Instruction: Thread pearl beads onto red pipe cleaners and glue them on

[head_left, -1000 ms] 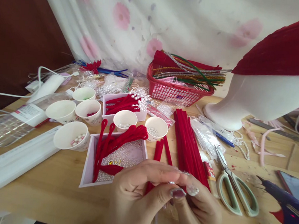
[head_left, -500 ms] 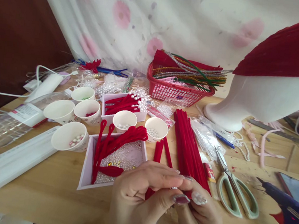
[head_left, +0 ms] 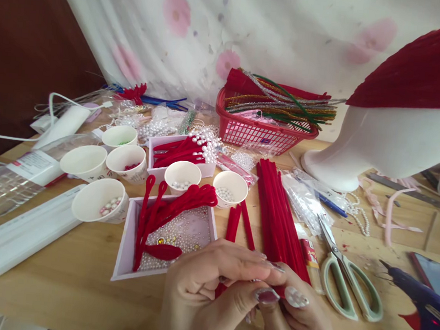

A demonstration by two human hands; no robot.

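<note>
My left hand (head_left: 209, 287) and my right hand (head_left: 295, 315) meet low in the middle, above the front of the table. Their fingers are closed and their tips pressed together. What they pinch is mostly hidden; a bit of red shows between the right fingers, and I cannot tell whether it is held. Just left of my left hand stands a white box (head_left: 121, 259) of small pearl beads with red looped pipe cleaners (head_left: 180, 207) across it. Behind my right hand lies a bundle of red pipe cleaners (head_left: 277, 216).
Green-handled scissors (head_left: 352, 282), a lighter (head_left: 308, 252) and a blue glue gun (head_left: 419, 305) lie on the right. Several paper cups (head_left: 99, 198) hold beads. A red basket (head_left: 261, 132) stands behind, beside a white mannequin stand (head_left: 383, 143). A power strip (head_left: 25, 230) lies left.
My hands stay pressed together in nearly the same place, with my right fingers shifted slightly. The view has moved a little; the objects on the table lie as before.
</note>
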